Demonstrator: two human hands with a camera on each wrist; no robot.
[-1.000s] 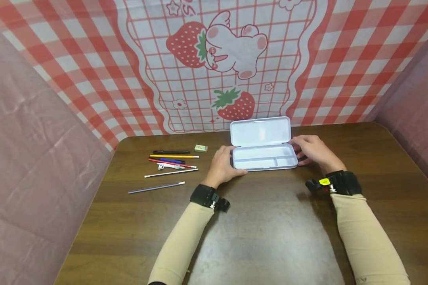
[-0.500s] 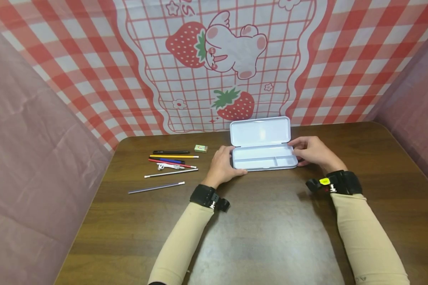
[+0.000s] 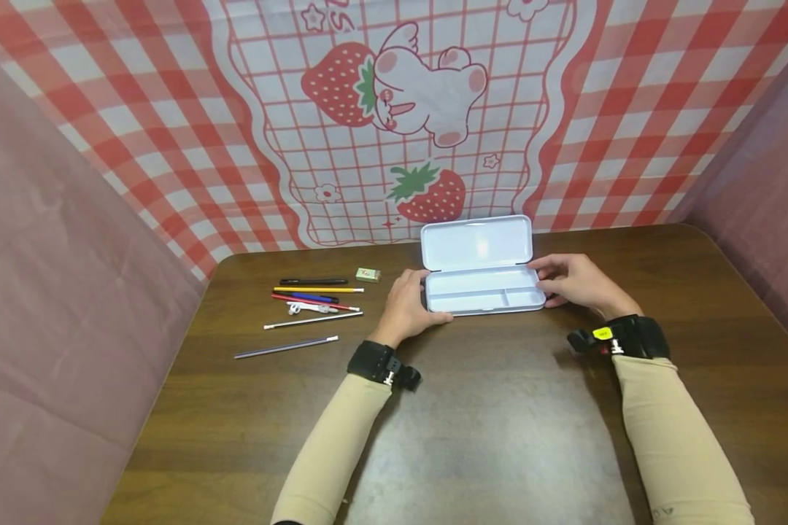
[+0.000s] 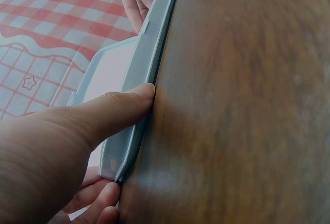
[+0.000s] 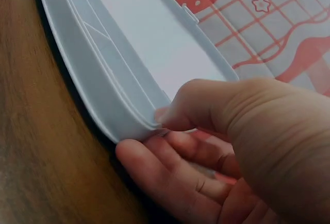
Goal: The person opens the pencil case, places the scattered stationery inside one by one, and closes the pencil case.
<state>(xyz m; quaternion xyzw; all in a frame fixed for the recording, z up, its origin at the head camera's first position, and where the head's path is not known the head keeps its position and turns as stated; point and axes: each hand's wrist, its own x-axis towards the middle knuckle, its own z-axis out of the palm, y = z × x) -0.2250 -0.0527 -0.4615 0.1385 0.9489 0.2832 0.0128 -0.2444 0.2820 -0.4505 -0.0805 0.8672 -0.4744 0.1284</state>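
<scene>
A white pencil case [image 3: 462, 300] lies on the wooden table with its lid [image 3: 476, 244] raised at the back, and its divided tray shows nothing inside. My left hand [image 3: 406, 306] grips the left end. In the left wrist view the thumb [image 4: 121, 108] lies along the front wall, with fingers curled round the end. At the opposite end, my right hand [image 3: 583, 283] pinches the case. Its thumb [image 5: 193, 100] hooks over the rim in the right wrist view, while the other fingers press the outer wall from below.
Left of the case lie a black pen [image 3: 313, 281], a yellow pencil [image 3: 318, 290], a red pencil [image 3: 315, 302], a blue pen [image 3: 315, 297], a white compass-like tool [image 3: 308, 308], a white pencil [image 3: 313, 321], a purple pencil [image 3: 285, 348] and a small green-and-white eraser [image 3: 368, 275].
My right hand's fingers have drawn in, and its thumb has come over the right rim of the pencil case. The left hand keeps its hold. The head view has shifted slightly.
</scene>
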